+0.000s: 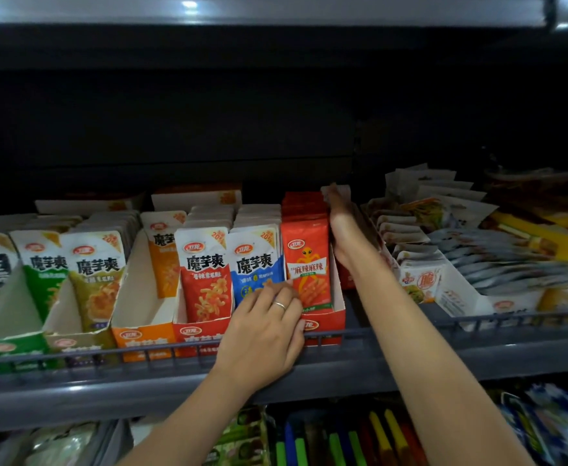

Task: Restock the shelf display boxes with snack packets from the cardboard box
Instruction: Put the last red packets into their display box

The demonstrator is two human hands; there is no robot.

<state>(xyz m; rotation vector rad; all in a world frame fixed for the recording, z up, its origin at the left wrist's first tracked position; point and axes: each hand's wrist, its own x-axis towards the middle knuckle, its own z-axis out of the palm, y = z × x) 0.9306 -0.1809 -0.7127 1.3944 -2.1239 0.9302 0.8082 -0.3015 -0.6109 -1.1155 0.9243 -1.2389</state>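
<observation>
Left hand point(269, 317), fingers relaxed, steadies the red display box point(326, 322). Right hand point(341, 227), fingers straight, presses red snack packets point(306, 260) mid-shelf. Judged: squaring the row; next, fetch more packets. Cardboard box unseen.

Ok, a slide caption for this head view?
Restocking: left hand rests on the red display box front while the right hand reaches in beside its row of red packets.

The orange-red packet point(307, 264) carries an orange alien figure; just left of it stands a blue-and-white packet point(255, 264), then a red-and-white packet point(205, 277), farther left an olive packet point(98, 284)
</observation>
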